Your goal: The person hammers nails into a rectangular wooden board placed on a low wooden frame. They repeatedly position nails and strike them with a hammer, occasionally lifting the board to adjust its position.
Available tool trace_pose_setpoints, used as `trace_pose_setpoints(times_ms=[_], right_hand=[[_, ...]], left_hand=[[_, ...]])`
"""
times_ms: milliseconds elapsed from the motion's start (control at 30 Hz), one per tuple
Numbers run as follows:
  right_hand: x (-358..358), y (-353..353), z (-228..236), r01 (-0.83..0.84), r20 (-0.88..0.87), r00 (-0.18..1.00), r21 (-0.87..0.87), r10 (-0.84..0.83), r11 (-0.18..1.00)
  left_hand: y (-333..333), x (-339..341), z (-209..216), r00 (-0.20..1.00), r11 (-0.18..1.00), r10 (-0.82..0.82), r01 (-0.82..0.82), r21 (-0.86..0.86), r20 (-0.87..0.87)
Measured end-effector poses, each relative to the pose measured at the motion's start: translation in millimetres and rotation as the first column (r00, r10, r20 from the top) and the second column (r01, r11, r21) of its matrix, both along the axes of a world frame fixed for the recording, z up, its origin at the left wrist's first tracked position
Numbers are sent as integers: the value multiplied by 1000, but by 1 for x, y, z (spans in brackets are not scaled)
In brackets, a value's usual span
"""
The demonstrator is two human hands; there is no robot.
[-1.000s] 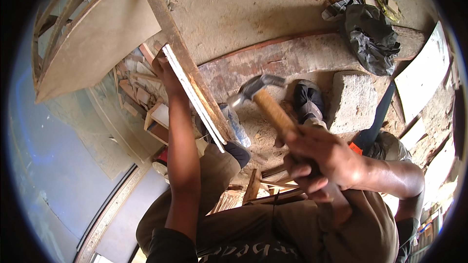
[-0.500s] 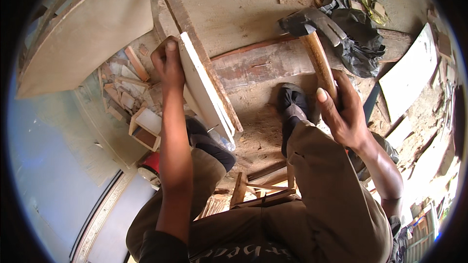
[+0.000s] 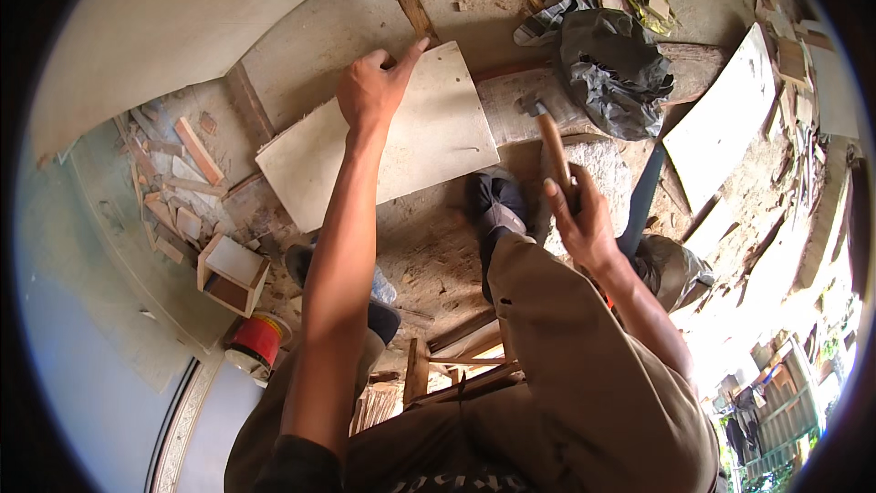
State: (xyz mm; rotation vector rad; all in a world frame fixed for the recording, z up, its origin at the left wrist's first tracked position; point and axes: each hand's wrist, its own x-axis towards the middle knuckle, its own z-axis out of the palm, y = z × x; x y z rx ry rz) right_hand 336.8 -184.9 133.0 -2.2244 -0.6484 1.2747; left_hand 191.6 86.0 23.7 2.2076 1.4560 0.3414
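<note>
My left hand (image 3: 370,91) grips the far edge of a pale rectangular wooden board (image 3: 433,128), thumb stretched along that edge and some fingers hidden. The board's broad face is turned up toward me. What looks like a thin nail (image 3: 469,148) sticks out near its right end. My right hand (image 3: 586,219) is closed around the wooden handle of a hammer (image 3: 553,141). The hammer's dark head is to the right of the board, over a weathered plank (image 3: 520,100) on the ground.
A large pale panel (image 3: 210,9) rises at the upper left. Wood offcuts (image 3: 196,151), a small wooden box (image 3: 233,274) and a red can (image 3: 257,340) lie left. Crumpled black plastic (image 3: 611,68) and a white sheet (image 3: 721,119) are on the right.
The board has turned from nearly edge-on to show its broad face, with my left hand moving right along with it. The hammer has come down and left, its head now lower.
</note>
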Motion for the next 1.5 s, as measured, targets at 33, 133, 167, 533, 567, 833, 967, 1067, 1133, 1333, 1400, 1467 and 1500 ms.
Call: trace_pose_setpoints(times_ms=[33,133,167,533,567,833,967,1067,1133,1333,1400,1467,1500], right_hand=[[-3,-1,-1,6,-18,1000,-1,-6,1000],[-11,-3,-4,-24,45,999,19,23,1000],[-11,-1,0,-15,24,1000,-13,16,1000],[-6,-13,-19,57,56,997,80,-62,995],[-4,-13,-18,48,49,998,42,-50,998],[-12,-18,-31,-14,65,998,170,3,985],[-9,-27,-44,-156,39,987,64,154,986],[-12,-37,-41,-190,24,982,193,189,963],[-13,-39,-33,-186,-23,980,264,199,947],[-16,-25,-43,-264,-33,964,33,265,964],[-19,-29,-35,-216,-60,973,119,225,969],[-22,-33,-32,-201,-43,975,258,219,945],[-23,-35,-33,-213,-4,973,353,229,911]], left_hand=[[-1,7,-4,999,1000,14,-14,1,-50],[2,25,-10,993,997,-20,11,-76,-120],[1,27,-11,990,995,-30,17,-95,-136],[0,30,-29,998,998,22,-26,-60,-59],[0,27,-28,995,998,15,-21,-60,-99],[-5,10,-32,999,999,4,-2,49,-37],[-8,12,-30,998,994,-49,52,98,-28],[-7,13,-30,995,985,-82,90,144,-59],[-8,17,-26,992,995,-59,67,71,-111],[-7,18,-25,979,999,-33,26,-42,-202],[-6,19,-24,972,996,-31,11,-88,-231],[-5,19,-23,967,993,-21,-10,-121,-255],[-5,20,-23,965,993,-21,-11,-121,-260]])
